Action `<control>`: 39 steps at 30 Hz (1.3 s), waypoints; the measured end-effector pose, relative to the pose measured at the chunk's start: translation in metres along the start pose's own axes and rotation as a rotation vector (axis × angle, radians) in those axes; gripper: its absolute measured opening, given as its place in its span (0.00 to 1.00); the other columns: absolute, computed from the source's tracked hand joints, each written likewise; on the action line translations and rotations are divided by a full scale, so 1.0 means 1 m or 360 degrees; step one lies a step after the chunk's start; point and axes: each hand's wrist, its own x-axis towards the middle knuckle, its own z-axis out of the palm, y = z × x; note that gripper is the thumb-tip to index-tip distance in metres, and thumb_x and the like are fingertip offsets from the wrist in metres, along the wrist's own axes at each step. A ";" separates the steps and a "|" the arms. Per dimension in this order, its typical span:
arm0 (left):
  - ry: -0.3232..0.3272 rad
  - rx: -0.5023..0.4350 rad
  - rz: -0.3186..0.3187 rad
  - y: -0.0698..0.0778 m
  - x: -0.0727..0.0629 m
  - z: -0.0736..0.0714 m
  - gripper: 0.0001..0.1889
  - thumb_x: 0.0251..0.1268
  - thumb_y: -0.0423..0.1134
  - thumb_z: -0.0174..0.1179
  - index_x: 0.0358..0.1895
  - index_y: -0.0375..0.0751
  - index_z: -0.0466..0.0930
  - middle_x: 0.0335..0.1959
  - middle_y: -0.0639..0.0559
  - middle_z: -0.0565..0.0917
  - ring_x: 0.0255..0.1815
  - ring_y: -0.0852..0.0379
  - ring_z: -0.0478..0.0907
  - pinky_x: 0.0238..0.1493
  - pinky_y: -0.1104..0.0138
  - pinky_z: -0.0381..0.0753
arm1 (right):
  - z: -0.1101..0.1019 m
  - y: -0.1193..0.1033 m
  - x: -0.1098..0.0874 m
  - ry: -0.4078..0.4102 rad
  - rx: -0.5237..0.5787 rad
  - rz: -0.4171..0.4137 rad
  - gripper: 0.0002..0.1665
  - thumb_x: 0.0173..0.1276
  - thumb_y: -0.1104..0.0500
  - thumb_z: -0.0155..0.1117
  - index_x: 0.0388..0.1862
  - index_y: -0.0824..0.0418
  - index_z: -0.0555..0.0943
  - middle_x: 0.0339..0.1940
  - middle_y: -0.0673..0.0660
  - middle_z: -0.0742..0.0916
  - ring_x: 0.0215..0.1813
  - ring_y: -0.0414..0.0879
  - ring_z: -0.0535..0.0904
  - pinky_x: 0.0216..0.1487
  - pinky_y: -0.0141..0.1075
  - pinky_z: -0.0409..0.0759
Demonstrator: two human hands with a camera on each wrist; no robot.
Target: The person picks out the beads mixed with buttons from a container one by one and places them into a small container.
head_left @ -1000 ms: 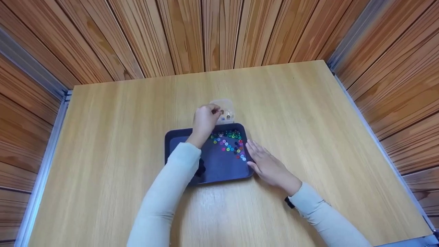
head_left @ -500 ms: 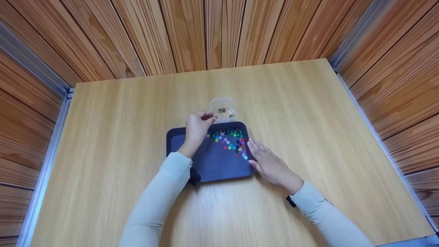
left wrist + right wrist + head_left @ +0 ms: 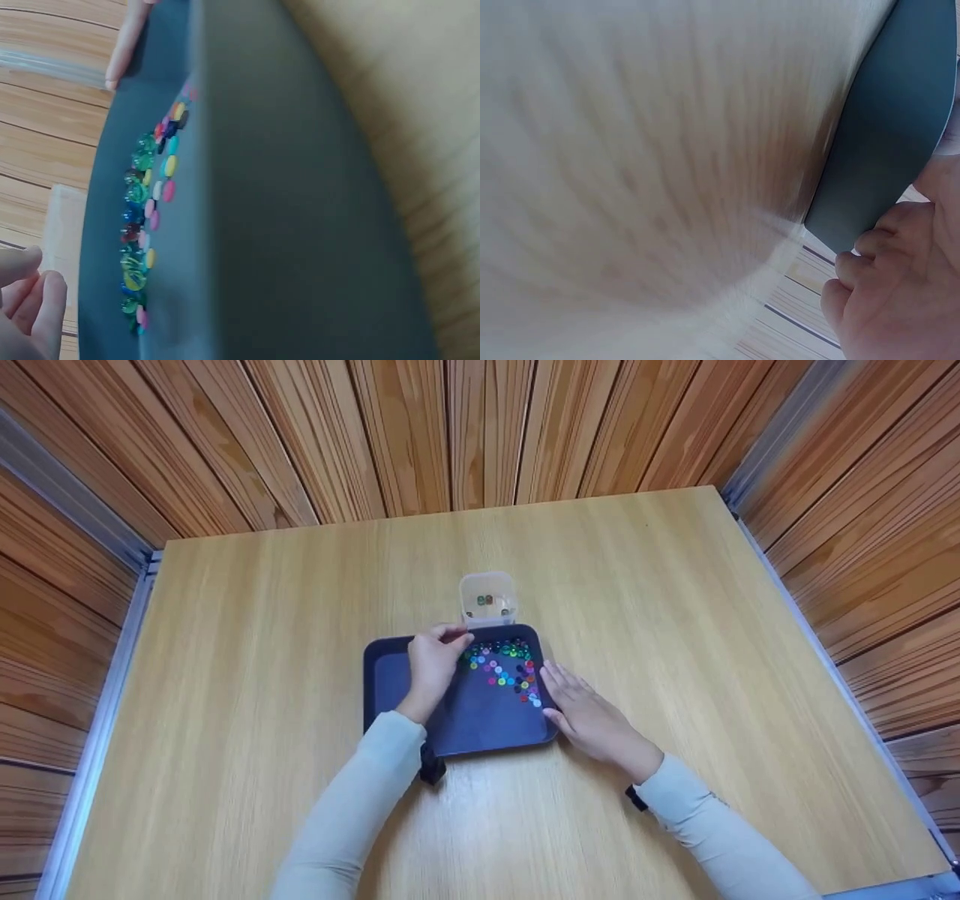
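Observation:
My left hand (image 3: 435, 660) is over the far edge of a dark blue tray (image 3: 487, 727), fingertips close together; in the left wrist view I see nothing between its fingers (image 3: 51, 300). My right hand (image 3: 596, 724) rests its extended fingers against the tray's right wall, also seen in the right wrist view, where its fingers (image 3: 885, 259) touch the outer wall. Several shiny glass marbles (image 3: 135, 277), many green, lie along the tray's far side. Colourful flat buttons (image 3: 501, 681) spread toward the right wall. Behind the tray, a clear plastic box (image 3: 491, 581) holds several marbles (image 3: 484, 600).
The box stands close against the tray's far wall. Both lie on a light wooden table (image 3: 247, 675), with wood-plank walls (image 3: 412, 435) behind and at the sides. Dark wrist devices (image 3: 431, 765) show below both cuffs.
My left hand has moved from above the plastic box back toward me, to the tray's far edge. Marbles in the box have come into view. My right hand has stayed at the tray.

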 end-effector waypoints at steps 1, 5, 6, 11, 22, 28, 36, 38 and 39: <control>-0.0004 0.0018 -0.0004 -0.002 0.000 0.001 0.10 0.63 0.36 0.68 0.47 0.42 0.88 0.46 0.48 0.90 0.46 0.55 0.85 0.50 0.64 0.85 | 0.000 0.000 0.000 -0.0006 0.0002 0.0006 0.38 0.82 0.49 0.41 0.81 0.65 0.45 0.83 0.62 0.52 0.83 0.58 0.46 0.81 0.54 0.49; 0.0013 0.0093 0.0012 -0.010 0.001 0.003 0.10 0.62 0.35 0.69 0.46 0.41 0.89 0.44 0.47 0.90 0.45 0.55 0.86 0.48 0.64 0.85 | -0.001 -0.001 0.000 -0.0026 0.0000 0.0026 0.38 0.82 0.48 0.40 0.81 0.64 0.44 0.83 0.61 0.51 0.84 0.57 0.45 0.81 0.53 0.48; 0.0021 0.0112 0.0017 -0.012 0.001 0.003 0.09 0.62 0.35 0.69 0.45 0.41 0.89 0.44 0.47 0.90 0.44 0.54 0.86 0.48 0.64 0.86 | -0.001 -0.001 0.000 -0.0027 0.0005 0.0026 0.38 0.82 0.48 0.40 0.81 0.64 0.44 0.83 0.61 0.51 0.84 0.57 0.45 0.81 0.53 0.48; 0.0030 0.0186 0.0010 -0.019 0.000 0.005 0.08 0.61 0.35 0.69 0.43 0.40 0.89 0.42 0.46 0.90 0.43 0.54 0.86 0.46 0.62 0.85 | -0.002 -0.002 0.000 -0.0042 -0.0007 0.0048 0.38 0.83 0.48 0.40 0.81 0.63 0.43 0.83 0.60 0.50 0.84 0.57 0.44 0.82 0.53 0.48; -0.0015 0.0346 0.0066 -0.025 0.000 0.010 0.09 0.61 0.32 0.69 0.44 0.38 0.89 0.42 0.45 0.90 0.43 0.53 0.86 0.48 0.61 0.85 | -0.002 -0.003 0.001 -0.0004 0.0014 0.0029 0.37 0.82 0.50 0.41 0.80 0.66 0.46 0.83 0.63 0.53 0.83 0.59 0.47 0.81 0.54 0.49; -0.0032 0.0398 0.0086 -0.026 0.001 0.013 0.08 0.61 0.30 0.68 0.43 0.37 0.89 0.41 0.45 0.90 0.43 0.54 0.87 0.47 0.62 0.85 | -0.002 -0.002 0.000 0.0006 0.0020 0.0032 0.37 0.82 0.50 0.42 0.80 0.66 0.47 0.82 0.64 0.54 0.83 0.60 0.47 0.81 0.55 0.49; -0.0043 0.0264 -0.0062 -0.026 0.004 0.008 0.07 0.61 0.33 0.69 0.42 0.41 0.90 0.42 0.48 0.90 0.45 0.55 0.85 0.49 0.62 0.83 | -0.002 -0.004 0.000 -0.0027 0.0023 0.0058 0.38 0.82 0.48 0.42 0.81 0.64 0.45 0.83 0.61 0.51 0.84 0.57 0.45 0.81 0.54 0.49; -0.0074 0.0051 -0.0202 -0.024 0.005 0.005 0.07 0.61 0.35 0.69 0.43 0.42 0.90 0.44 0.48 0.90 0.47 0.55 0.85 0.52 0.62 0.83 | -0.001 -0.003 0.000 -0.0022 0.0018 0.0058 0.38 0.82 0.48 0.42 0.81 0.64 0.44 0.83 0.61 0.51 0.84 0.57 0.45 0.81 0.54 0.49; -0.0096 -0.0083 -0.0284 -0.023 0.006 0.003 0.08 0.62 0.35 0.69 0.43 0.42 0.90 0.46 0.48 0.89 0.49 0.54 0.85 0.54 0.62 0.83 | -0.001 -0.003 0.000 -0.0022 0.0014 0.0059 0.39 0.82 0.48 0.42 0.81 0.63 0.44 0.83 0.61 0.51 0.84 0.57 0.45 0.81 0.53 0.49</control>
